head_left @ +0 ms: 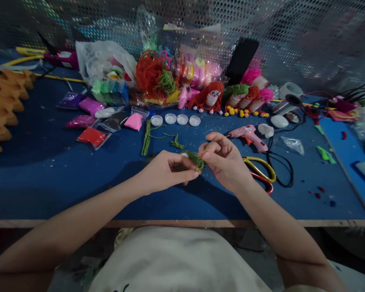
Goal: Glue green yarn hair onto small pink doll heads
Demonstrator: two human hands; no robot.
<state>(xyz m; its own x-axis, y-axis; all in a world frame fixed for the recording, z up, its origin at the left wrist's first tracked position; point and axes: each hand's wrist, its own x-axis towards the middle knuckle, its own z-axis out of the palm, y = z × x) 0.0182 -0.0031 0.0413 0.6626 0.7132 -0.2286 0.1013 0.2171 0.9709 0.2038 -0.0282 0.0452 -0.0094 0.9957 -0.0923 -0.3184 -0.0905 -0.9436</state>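
A small looped bundle of green yarn (194,159) with a white piece showing at its left is held between the thumb and fingers of my left hand (159,172). My right hand (226,164) is at the bundle's right end, thumb and index fingertip pinched together; whatever lies between those tips is too small to make out. Just beyond the hands lie a short tuft of green yarn (177,142) and a longer bunch of cut green strands (146,138). Yellow-and-red-handled scissors (263,167) rest beside my right wrist, their blades hidden behind it.
A pink glue gun (250,137) lies right of my right hand. Several white caps (182,119) form a row, with yarn-haired dolls (213,97) behind. Colourful clay packets (93,137) sit left, an orange egg tray (6,107) far left, a black phone (241,61) at the back.
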